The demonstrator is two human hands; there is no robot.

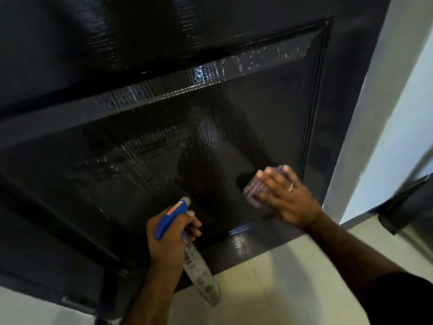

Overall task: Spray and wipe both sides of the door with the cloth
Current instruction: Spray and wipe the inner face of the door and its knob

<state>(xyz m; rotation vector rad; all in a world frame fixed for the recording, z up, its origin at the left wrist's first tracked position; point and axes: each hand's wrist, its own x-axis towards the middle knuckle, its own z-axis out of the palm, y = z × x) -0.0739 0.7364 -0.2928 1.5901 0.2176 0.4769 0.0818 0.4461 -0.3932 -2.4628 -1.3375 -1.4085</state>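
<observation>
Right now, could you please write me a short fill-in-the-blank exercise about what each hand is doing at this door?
1. The left hand grips a spray ____.
2. The right hand presses a ____ against the door.
3. The sprayer's head is coloured ____.
4. The right hand wears a ____ on one finger.

Missing words: bottle; cloth; blue; ring

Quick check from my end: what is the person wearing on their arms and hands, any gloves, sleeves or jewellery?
No gloves. Both forearms are bare. The right hand has a light band ring on one finger; a dark sleeve covers the right upper arm. The left hand shows no ring.
</observation>
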